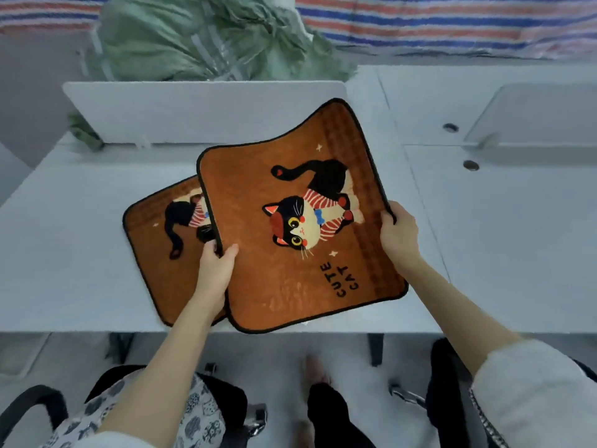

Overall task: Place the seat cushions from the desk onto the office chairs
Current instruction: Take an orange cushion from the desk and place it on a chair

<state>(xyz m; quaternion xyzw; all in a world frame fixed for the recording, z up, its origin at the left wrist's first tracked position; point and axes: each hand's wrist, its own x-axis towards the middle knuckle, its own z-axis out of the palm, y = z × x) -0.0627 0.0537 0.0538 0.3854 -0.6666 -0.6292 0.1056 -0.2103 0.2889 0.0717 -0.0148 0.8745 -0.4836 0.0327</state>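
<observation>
the left hand (215, 263) and right hand (399, 236) pinch opposite edges of the top cushion (290, 221). it overlaps a second cushion (151, 240) near the desk's (64, 253) front edge.

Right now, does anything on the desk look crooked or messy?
Yes. The top cat cushion sits askew over the lower cushion and pokes past the desk edge, gripped by the left hand and right hand.
</observation>
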